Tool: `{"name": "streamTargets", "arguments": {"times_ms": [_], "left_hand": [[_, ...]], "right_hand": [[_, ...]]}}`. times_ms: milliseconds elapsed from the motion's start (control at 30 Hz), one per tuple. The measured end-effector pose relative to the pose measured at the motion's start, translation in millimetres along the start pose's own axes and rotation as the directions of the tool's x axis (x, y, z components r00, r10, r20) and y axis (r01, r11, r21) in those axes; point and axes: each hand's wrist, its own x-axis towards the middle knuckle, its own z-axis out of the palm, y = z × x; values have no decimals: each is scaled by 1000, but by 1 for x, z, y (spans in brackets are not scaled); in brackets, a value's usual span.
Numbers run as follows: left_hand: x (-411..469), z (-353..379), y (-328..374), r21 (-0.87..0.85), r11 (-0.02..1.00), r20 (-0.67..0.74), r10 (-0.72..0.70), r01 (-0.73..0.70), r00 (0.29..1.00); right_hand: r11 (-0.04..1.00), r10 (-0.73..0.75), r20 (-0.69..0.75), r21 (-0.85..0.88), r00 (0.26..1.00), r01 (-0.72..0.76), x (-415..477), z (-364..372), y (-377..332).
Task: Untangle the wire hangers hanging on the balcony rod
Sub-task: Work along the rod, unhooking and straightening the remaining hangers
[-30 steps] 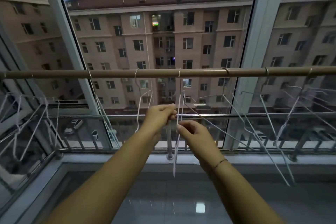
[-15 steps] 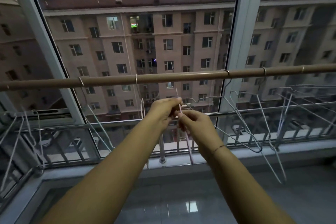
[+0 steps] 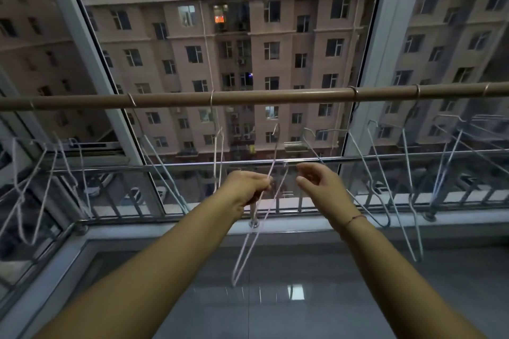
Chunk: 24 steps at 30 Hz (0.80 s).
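Wire hanger (image 3: 251, 237): pinched by left hand (image 3: 245, 187), long axis near-vertical, hook up, just below rod (image 3: 275, 96), unhooked. Right hand (image 3: 316, 181): empty, fingers loose, just rightward.

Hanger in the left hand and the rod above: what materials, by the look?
Hanger: thin bent wire, probably steel, white matte coating; it holds tight bends. Rod: smooth tan tube, faint sheen; painted metal or plastic sleeve, cannot tell.

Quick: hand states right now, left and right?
Left hand: grips a wire hanger.
Right hand: open, holds nothing.
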Motion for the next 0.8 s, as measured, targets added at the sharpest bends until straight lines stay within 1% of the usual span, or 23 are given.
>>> {"name": "streamTargets", "arguments": {"times_ms": [133, 233, 300, 400, 500, 567, 600, 667, 700, 767, 800], "left_hand": [[-8, -5, -14, 153, 985, 0, 83, -82, 997], [-11, -10, -25, 272, 953, -4, 137, -131, 990], [-12, -13, -30, 301, 941, -23, 168, -153, 986], [-14, -16, -34, 264, 950, -53, 188, -167, 981], [-16, -15, -36, 214, 962, -100, 193, -168, 976], [-17, -11, -39, 212, 961, -122, 204, -175, 971], [-17, -9, -40, 221, 959, -137, 212, -178, 968], [-16, -2, -42, 227, 953, -203, 246, -199, 948], [-15, 1, -42, 224, 950, -253, 270, -215, 929], [-20, 11, -41, 187, 951, -342, 296, -244, 892], [-24, 17, -40, 142, 958, -351, 284, -250, 892]], "right_hand": [[964, -96, 82, -239, 992, 113, 2, -4, 8], [922, -108, 149, -356, 983, 155, 2, -4, 15], [888, -76, 198, -433, 977, 157, 1, -7, 18], [831, -24, 233, -535, 972, 149, -2, -15, 19], [851, 31, 267, -513, 963, 114, -10, -27, 16], [883, 65, 288, -462, 955, 79, -17, -35, 15], [915, 96, 300, -403, 949, 35, -21, -38, 14], [968, 177, 329, -230, 928, -103, -31, -44, 11], [974, 206, 335, -160, 919, -160, -36, -47, 9], [973, 232, 322, -78, 918, -219, -48, -51, 6], [970, 238, 310, -33, 920, -240, -54, -51, 6]]}}
